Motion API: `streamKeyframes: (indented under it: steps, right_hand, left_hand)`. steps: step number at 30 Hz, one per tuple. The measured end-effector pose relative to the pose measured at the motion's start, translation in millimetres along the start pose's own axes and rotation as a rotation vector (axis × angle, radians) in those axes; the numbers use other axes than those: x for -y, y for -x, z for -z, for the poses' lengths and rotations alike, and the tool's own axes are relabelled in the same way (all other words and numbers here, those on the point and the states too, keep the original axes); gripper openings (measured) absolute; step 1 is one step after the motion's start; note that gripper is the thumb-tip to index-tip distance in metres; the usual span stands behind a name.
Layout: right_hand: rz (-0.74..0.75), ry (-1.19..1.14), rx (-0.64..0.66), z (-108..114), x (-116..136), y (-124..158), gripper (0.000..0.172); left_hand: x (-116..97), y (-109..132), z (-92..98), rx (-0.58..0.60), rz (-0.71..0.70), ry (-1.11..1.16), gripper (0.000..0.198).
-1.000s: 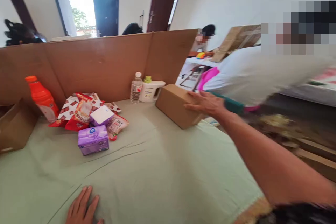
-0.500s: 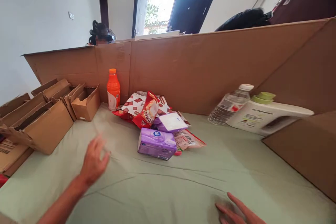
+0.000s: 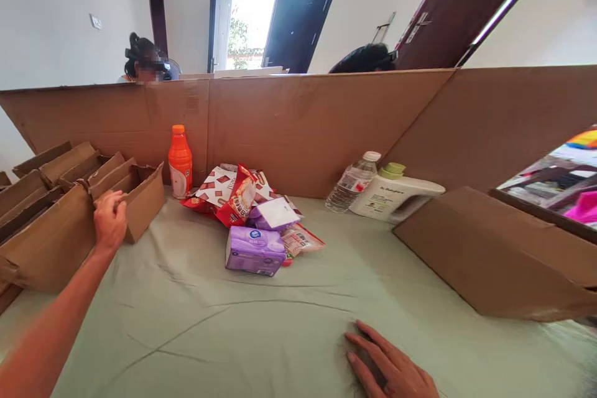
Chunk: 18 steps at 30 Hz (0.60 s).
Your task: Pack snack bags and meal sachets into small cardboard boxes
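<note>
My left hand (image 3: 111,221): at small box (image 3: 147,206), grip unclear to me. My right hand (image 3: 389,364): fingers wide, over cloth (image 3: 261,342).

A small brown cardboard box (image 3: 146,206), open-topped and ragged-rimmed, is set upright on green cloth (image 3: 270,342), beside an orange bottle (image 3: 180,158).

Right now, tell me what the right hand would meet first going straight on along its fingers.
Probably the front purple pack, near its right corner: the right hand points toward it across the cloth. Depth is hard to judge, so it could pass just in front.
</note>
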State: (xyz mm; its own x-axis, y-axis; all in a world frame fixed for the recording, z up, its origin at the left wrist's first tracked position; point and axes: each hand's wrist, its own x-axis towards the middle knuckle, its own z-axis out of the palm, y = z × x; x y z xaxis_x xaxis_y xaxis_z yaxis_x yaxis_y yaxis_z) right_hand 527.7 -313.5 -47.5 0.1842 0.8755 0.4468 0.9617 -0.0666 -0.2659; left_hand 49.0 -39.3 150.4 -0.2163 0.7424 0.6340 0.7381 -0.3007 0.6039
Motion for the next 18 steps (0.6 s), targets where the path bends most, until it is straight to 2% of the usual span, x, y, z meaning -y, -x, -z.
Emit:
streamKeyframes:
  steps: [2,4,6,8,10,13,16,18]
  right_hand:
    - [-0.016,-0.005,-0.038,-4.8,2.3,1.3,0.044]
    - [-0.020,-0.023,-0.037,-6.4,3.9,2.0,0.044]
    - [-0.034,-0.049,-0.034,-4.8,4.4,2.2,0.043]
    - [-0.085,-0.083,-0.038,-1.6,4.9,1.8,0.042]
    - [-0.160,-0.144,-0.044,3.1,8.4,1.0,0.041]
    - [-0.219,-0.273,-0.048,16.2,29.1,-0.7,0.039]
    - [-0.119,-0.386,-0.075,41.0,71.8,-3.3,0.030]
    - [0.014,-0.468,-0.132,62.8,105.8,-7.0,0.024]
  left_hand:
    - [1.5,41.8,35.5,0.024,-0.003,0.053,0.030]
    - [3.9,84.9,72.3,0.100,0.013,0.097,0.032]
    - [5.8,123.2,104.0,0.166,0.033,0.162,0.028]
    - [3.2,154.0,126.7,0.219,0.032,0.342,0.017]
    - [-7.9,177.0,139.6,0.300,-0.012,0.478,0.010]
    - [-38.3,197.7,144.7,0.482,-0.103,0.543,0.013]
    - [-66.5,204.3,142.6,0.590,-0.179,0.582,0.014]
    - [-75.1,203.3,142.7,0.629,-0.225,0.597,0.015]
